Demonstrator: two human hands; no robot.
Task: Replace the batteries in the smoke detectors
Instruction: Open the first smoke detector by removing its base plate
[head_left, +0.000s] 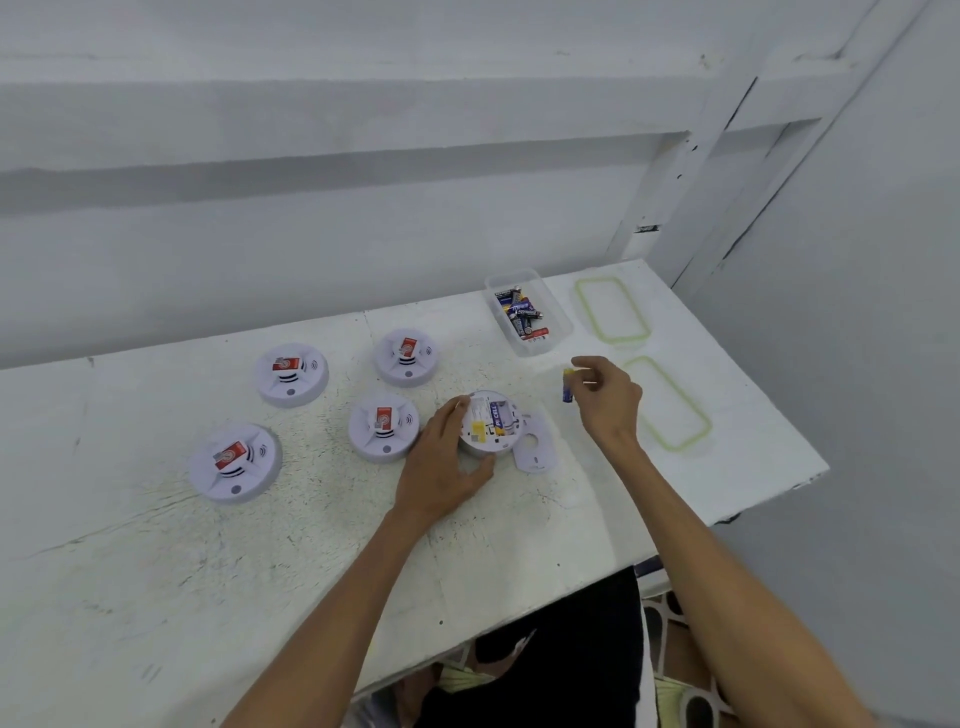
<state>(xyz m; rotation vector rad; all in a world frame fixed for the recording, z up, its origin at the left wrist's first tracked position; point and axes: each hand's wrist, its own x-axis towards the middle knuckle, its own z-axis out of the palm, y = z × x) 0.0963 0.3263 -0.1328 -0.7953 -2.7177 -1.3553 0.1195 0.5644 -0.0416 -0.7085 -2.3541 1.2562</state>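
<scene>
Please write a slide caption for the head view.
The left hand holds the opened smoke detector while the right hand pinches a battery.

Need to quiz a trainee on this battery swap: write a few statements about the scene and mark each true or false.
1. The right hand pinches a battery. True.
2. The left hand rests on a closed unit. False: it grips the opened detector, whose cover lies beside it.
3. Four more detectors lie closed, left of the hands. True.
4. The clear box is empty. False: it holds spare batteries.
</scene>
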